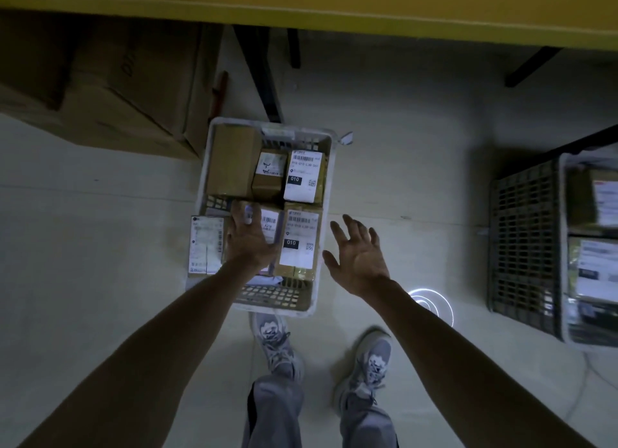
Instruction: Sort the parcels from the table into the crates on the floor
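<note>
- Our left hand (250, 236) lies flat, fingers fairly straight, on a barcoded parcel (270, 225) inside the white crate (277, 308) on the floor; it presses rather than grasps.
- Our right hand (359, 252) hovers just beside the crate's right rim, palm showing, fingers spread, holding nothing.
- We see the crate packed with parcels: two with white labels marked "010" (302, 176) (299, 243) along its right side, a plain brown box (230, 161) at the far left corner and a smaller box (271, 173) between them.
- One white-labelled parcel (205, 243) sits at the crate's left rim, next to our left hand; we cannot tell if they touch.
- We stand at the crate's near end in grey trainers (274, 340).
- Beyond it runs the yellow table edge (301, 9), with cardboard cartons (117, 89) below at left.
- At right stands a dark slatted crate (525, 247), more labelled parcels (598, 267) just past it.
</note>
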